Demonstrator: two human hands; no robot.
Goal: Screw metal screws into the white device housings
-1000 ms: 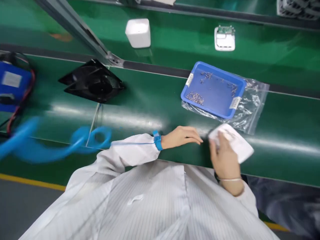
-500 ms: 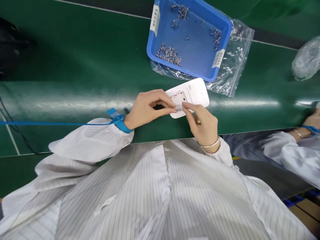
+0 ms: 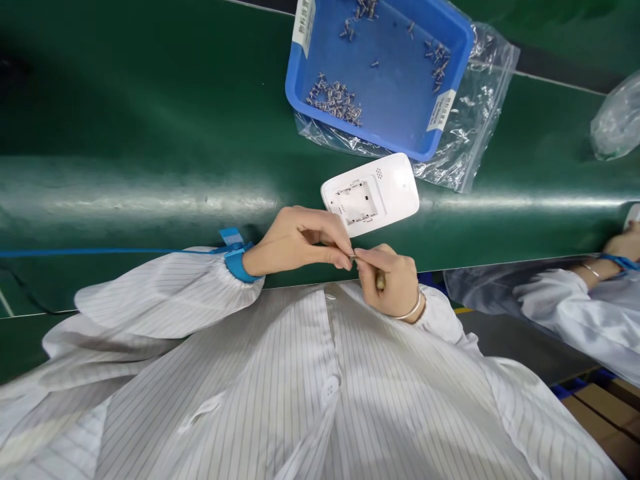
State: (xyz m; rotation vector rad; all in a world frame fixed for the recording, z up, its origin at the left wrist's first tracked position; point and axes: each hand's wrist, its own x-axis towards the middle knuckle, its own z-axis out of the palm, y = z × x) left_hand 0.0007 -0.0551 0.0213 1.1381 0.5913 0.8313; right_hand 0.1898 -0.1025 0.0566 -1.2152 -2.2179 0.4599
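From here I see left hand [image 3: 300,239] and right hand [image 3: 399,288] pinching one tiny metal piece [image 3: 353,257] (steadying it, I'd guess) just on the wearer's side of the white casing [image 3: 393,190].

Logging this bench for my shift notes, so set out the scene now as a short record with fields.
Left hand: fingertips pinched at a small metal piece
Right hand: fingertips at the same piece; something brass-coloured shows by its curled fingers, unclear what
White case: flat on the green bench, recess facing up
Blue tray: beyond the case, on a clear plastic bag
Tray contents: loose screws
Right edge: a co-worker's hand
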